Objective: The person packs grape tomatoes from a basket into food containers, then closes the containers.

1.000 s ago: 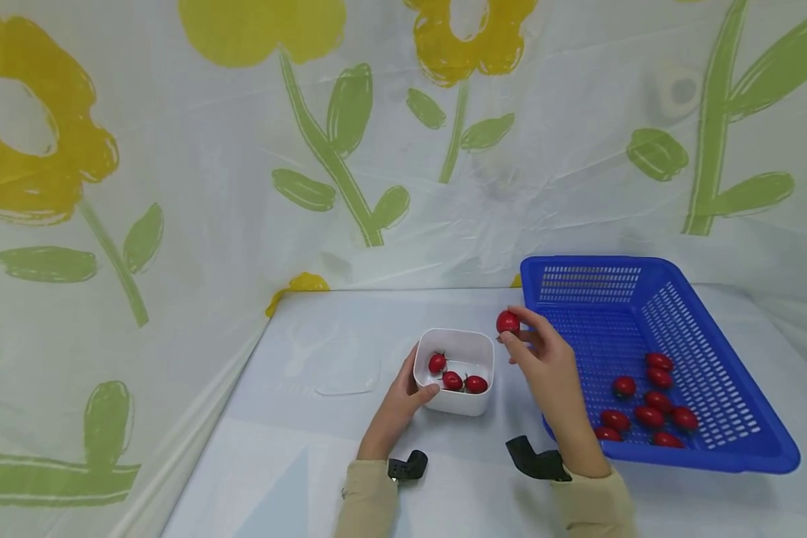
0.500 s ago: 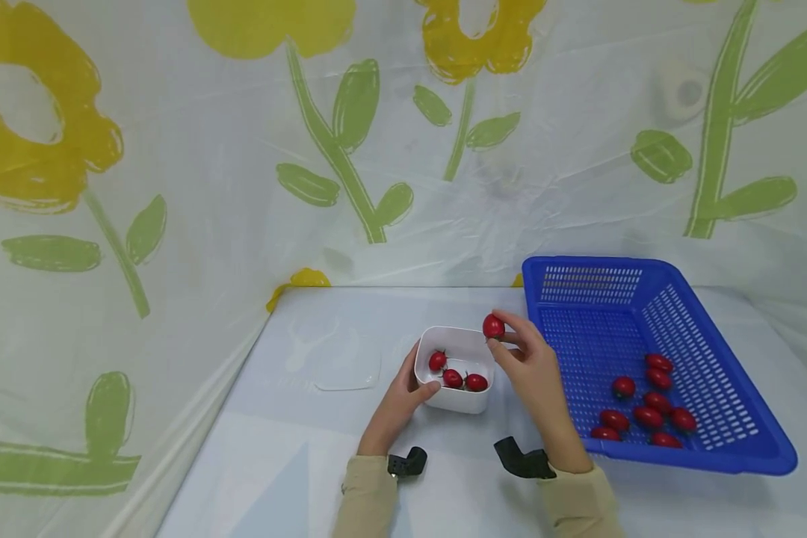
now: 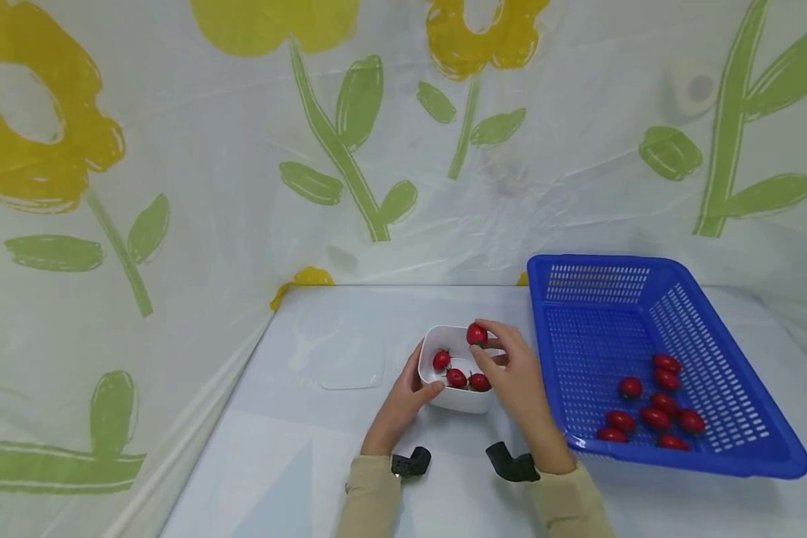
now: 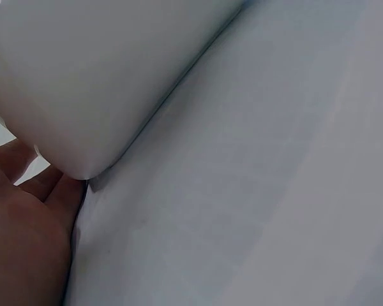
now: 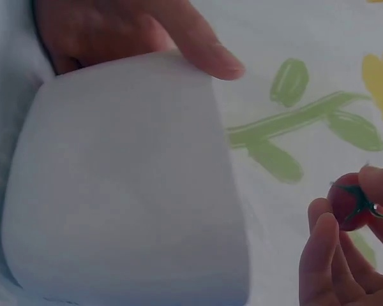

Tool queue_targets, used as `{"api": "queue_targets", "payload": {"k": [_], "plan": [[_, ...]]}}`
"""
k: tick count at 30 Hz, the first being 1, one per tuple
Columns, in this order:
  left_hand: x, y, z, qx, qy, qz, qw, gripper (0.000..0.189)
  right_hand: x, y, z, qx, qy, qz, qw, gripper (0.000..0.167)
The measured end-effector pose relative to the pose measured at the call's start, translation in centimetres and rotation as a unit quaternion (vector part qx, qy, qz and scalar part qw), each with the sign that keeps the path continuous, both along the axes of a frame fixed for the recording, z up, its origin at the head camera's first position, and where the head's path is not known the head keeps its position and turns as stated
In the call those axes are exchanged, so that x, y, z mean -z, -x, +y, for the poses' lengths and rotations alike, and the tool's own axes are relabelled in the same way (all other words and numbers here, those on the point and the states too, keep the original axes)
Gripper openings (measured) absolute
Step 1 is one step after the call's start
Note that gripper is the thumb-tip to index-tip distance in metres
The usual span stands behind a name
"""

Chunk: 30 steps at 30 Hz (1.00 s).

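No readable text, any view. I get no letters or numbers off the white container [image 3: 459,402], head view or close up from my wrists; none off the blue basket [image 3: 689,468] or the flower-print sheet [image 3: 222,194]. Any marking on the black piece [image 3: 412,462] at my left wrist: too small to read.

- Place: curtained-off tabletop station, by the look of it; whether in a home, lab or workshop, cannot tell.
- Beyond left fingers [image 3: 410,370] and right fingers [image 3: 504,330]: creased sheet [image 3: 229,187] hung as a wall, printed with yellow flowers [image 3: 279,26] and green leaves [image 3: 359,102].
- Left of the left fingers: same sheet turns a corner, enclosing that side.
- Under both sets of fingers: pale table [image 3: 444,486] reaching the sheet.
- Nearer than the fingers: black wrist cameras [image 3: 413,462].
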State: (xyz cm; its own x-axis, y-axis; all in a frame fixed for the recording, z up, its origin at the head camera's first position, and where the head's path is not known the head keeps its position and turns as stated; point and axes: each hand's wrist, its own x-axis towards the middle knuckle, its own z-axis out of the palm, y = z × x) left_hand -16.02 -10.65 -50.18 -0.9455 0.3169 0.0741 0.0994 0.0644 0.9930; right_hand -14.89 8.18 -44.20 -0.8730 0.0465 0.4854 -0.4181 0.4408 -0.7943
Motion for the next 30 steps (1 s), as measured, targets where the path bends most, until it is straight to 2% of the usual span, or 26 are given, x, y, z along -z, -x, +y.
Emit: {"api": "queue_targets", "payload": {"k": [4, 10, 16, 23, 26, 30], "plan": [[-0.1, 0.0, 0.1, -0.007, 0.002, 0.005, 1.0, 0.072, 0.1, 0.1, -0.5, 0.0, -0.032, -0.01, 0.9994, 0.039], [-0.2, 0.0, 0.2, -0.012, 0.013, 0.002, 0.9998, 0.073, 1.1, 0.6, -0.5, 0.008, -0.05, -0.027, 0.9984, 0.039], [-0.3, 0.2, 0.2, -0.012, 0.008, 0.003, 0.9999, 0.072, 1.9, 1.0, -0.6, 0.024, -0.062, -0.005, 0.9978, 0.038], [2.0, 1.3, 0.1, -0.014, -0.005, 0.005, 0.9999, 0.07, 2.7, 1.3, -1.2, 0.026, -0.084, 0.04, 0.9953, 0.047], [2.4, 1.4, 0.0, -0.015, -0.001, 0.009, 0.9998, 0.069, 3.0, 1.2, -1.4, 0.039, -0.094, 0.043, 0.9939, 0.047], [2.5, 1.3, 0.0, -0.014, 0.0, 0.009, 0.9999, 0.069, 3.2, 1.2, -1.5, 0.049, -0.099, 0.052, 0.9926, 0.044]]}}
